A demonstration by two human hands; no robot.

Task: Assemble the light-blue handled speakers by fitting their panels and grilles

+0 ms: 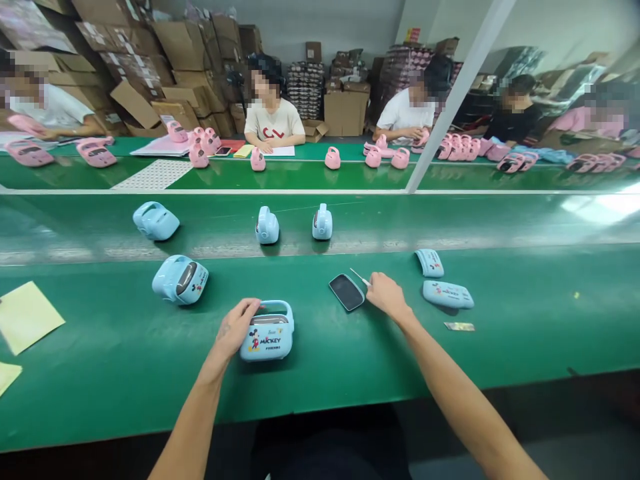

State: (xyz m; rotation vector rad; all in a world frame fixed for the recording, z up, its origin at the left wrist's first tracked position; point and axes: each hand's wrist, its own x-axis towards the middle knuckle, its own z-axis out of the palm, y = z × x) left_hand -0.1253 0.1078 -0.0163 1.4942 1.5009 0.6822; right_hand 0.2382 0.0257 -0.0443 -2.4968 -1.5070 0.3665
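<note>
The left forearm is angled forward and inward from the lower edge of the view, and the left hand (236, 328) is set against the left side of a light-blue Mickey case (274, 344). The case is gripped at its upper left, by the foot of the raised handle (289, 315); how the fingers are placed behind it cannot be told. It is stood upright on the green table (320, 390), with the printed front turned toward the wearer.

The right arm is stretched farther forward, slanted inward from the lower right. By the right hand (386, 293), with its fingers curled in, a thin white tool (361, 277) is pinched, its tip pointed forward and to the left. Just beside the tool, a blue-rimmed panel (347, 293) is laid with its dark face up.

To the right of that hand, a smaller printed cover (430, 263), a longer printed cover (448, 295) and a small strip (459, 327) are spread out. A second blue case (179, 280) is placed beyond the left hand, well apart from it.
</note>
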